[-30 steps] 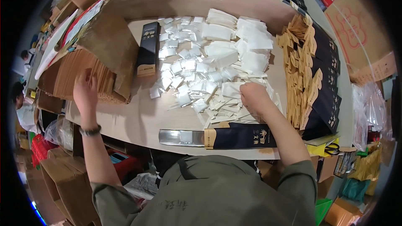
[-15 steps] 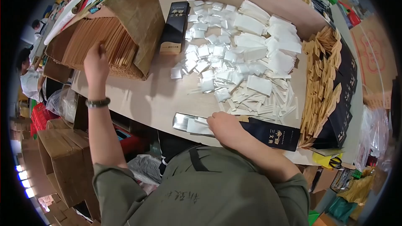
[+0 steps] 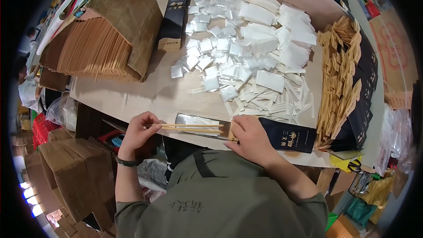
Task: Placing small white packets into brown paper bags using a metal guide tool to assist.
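Note:
A pair of pale wooden chopsticks [image 3: 189,127] is pinched in my left hand [image 3: 140,132], closed on their left ends. Their other ends point toward the mouth of a dark blue paper sleeve [image 3: 286,136], lying at the table's near edge. My right hand [image 3: 252,140] grips the sleeve's mouth, thumb on the near side and fingers on the far side. Beneath the chopsticks, a shiny silver flat piece [image 3: 194,118] runs up to that mouth. How far it reaches inside is hidden by my right hand.
An open cardboard box [image 3: 132,22] packed with chopsticks [image 3: 94,46] stands at left. Another dark sleeve [image 3: 172,20] lies beside it. Clear packets [image 3: 213,46], white napkins [image 3: 269,80] and thin white strips [image 3: 269,101] cover the middle. Filled sleeves [image 3: 352,92] are stacked at right.
My left hand has come from the box toward the near edge, bringing chopsticks. My right hand has shifted right to the sleeve's mouth; the white packet on the silver piece is no longer visible.

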Action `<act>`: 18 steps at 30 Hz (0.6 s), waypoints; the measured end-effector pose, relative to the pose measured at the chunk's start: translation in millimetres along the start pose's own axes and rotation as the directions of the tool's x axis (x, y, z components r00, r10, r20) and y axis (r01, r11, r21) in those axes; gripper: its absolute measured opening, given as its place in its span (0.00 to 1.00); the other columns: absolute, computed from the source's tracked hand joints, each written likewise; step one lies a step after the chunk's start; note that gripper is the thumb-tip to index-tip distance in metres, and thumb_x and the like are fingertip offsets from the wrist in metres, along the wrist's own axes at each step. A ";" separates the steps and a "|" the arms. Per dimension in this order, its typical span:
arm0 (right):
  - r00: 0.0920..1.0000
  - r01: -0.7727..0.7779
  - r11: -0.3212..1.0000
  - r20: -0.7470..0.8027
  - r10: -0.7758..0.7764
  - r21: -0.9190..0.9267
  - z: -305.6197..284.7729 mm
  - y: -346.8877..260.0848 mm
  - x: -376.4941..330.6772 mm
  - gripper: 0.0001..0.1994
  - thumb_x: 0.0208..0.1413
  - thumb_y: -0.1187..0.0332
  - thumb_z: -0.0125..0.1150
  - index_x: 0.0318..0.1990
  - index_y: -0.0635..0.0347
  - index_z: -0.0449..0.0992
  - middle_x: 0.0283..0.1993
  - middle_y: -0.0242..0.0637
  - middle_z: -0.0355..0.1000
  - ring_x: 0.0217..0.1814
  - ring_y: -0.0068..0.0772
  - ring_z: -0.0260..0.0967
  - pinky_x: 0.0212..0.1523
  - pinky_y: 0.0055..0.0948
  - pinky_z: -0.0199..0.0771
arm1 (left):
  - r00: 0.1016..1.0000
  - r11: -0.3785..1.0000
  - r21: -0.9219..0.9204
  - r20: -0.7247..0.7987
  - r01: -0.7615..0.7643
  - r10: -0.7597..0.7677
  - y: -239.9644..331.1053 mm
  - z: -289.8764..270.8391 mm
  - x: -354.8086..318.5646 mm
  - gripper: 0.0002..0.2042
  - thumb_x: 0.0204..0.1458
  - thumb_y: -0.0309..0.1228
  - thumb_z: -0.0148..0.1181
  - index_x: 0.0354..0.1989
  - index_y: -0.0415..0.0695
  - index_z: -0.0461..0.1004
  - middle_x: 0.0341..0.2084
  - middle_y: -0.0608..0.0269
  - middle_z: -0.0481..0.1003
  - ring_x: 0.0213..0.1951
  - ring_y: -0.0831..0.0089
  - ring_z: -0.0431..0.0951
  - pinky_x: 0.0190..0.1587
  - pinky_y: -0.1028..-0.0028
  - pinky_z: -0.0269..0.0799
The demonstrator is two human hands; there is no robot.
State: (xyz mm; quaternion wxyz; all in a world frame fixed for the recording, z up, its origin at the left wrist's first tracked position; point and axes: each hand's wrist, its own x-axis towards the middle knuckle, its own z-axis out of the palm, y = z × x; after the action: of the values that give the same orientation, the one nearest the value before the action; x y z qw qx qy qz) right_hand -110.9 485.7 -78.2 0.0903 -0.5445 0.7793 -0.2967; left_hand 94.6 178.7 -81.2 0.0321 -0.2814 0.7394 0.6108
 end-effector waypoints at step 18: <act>0.993 -0.042 0.998 -0.108 0.048 0.054 11.1 9.3 -11.9 0.22 0.39 0.72 0.66 0.47 0.54 0.76 0.46 0.46 0.71 0.47 0.53 0.70 0.45 0.45 0.72 | 0.922 0.922 0.191 0.268 -0.336 0.280 64.6 159.4 26.1 0.37 0.44 0.34 0.74 0.64 0.39 0.63 0.52 0.48 0.72 0.52 0.54 0.75 0.55 0.62 0.71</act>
State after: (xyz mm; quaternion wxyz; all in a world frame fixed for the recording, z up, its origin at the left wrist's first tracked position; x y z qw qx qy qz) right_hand -108.5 494.5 -94.5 0.0684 -0.5073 0.7871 -0.3441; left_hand -4.0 321.9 -74.3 0.0556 -0.0806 0.8320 0.5460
